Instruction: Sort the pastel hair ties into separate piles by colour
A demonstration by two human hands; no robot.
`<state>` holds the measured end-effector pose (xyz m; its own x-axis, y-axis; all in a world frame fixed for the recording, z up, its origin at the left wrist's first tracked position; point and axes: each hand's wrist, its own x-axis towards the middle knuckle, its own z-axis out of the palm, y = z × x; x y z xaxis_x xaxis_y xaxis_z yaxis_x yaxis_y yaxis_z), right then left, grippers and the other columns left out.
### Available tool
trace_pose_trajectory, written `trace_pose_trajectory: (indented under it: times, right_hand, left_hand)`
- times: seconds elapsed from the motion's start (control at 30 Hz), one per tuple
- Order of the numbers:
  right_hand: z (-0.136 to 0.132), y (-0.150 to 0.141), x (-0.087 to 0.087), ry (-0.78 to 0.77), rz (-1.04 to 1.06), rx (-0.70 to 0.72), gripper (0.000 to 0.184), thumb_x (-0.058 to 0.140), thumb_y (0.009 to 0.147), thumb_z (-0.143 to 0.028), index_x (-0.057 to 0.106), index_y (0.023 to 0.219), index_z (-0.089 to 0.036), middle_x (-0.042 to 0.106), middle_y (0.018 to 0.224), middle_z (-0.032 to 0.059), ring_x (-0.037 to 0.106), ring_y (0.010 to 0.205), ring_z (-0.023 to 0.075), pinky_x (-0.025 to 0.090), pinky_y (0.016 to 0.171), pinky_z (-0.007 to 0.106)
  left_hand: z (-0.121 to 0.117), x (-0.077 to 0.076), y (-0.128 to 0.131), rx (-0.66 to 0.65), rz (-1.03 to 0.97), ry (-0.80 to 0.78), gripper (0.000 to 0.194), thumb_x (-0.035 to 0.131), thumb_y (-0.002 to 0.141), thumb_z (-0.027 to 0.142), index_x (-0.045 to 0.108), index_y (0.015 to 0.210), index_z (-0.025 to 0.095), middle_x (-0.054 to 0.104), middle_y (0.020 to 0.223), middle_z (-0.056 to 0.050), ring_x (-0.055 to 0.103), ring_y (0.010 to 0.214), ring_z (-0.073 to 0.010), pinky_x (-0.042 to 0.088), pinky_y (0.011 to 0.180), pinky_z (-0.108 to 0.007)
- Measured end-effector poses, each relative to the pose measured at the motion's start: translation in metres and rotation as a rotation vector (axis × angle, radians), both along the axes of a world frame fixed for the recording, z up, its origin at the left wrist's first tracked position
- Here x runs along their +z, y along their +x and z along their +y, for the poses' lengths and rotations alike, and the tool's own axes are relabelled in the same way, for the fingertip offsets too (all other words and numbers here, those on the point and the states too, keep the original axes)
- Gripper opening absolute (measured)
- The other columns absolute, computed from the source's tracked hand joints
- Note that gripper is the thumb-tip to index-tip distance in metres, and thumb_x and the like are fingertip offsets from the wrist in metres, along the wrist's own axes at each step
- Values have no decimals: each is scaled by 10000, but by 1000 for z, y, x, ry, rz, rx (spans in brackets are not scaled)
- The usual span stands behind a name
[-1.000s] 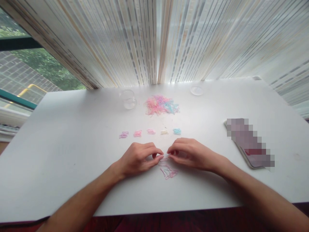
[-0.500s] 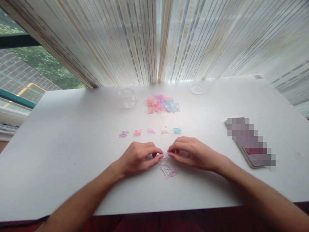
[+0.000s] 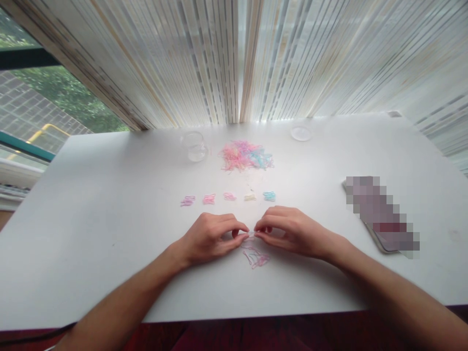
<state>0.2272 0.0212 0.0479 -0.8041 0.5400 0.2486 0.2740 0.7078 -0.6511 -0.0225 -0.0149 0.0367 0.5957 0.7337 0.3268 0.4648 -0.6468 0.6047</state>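
Fingers point(image 3: 236, 224) of left hand point(image 3: 210, 236) and right hand point(image 3: 294, 228) pinch one pale band point(image 3: 251, 234) — pink bands point(image 3: 261, 262) nearby.

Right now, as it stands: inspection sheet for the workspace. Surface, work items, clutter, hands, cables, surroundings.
Surface: white table, small dark specks on it.
Work items: mixed pastel pile of thin bands; nearer, a row of five small groups: purple, pink, lighter pink, cream, blue; loose pinkish bands below the hands.
Clutter: clear container, clear disc, phone-like slab, mostly pixelated.
Hands: left hand and right hand fingertips meet at a pale band; grip unclear.
Cables: dark cord-like strip lower left; can't confirm.
Surroundings: striped curtain behind, window at left.
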Motion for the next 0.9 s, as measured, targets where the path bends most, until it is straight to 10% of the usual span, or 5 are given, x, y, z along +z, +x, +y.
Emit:
trace_pose_trajectory:
  times: [0.9]
  right_hand:
    - [0, 0, 1, -63, -94, 4, 121, 587, 964, -203, 675, 886, -175, 657, 791, 33, 565, 687, 138, 440, 651, 250]
  left_hand:
    - [0, 3, 0, 29, -72, 22, 122, 648, 889, 126, 726, 963, 185, 709, 769, 2, 627, 642, -98, 476, 579, -205]
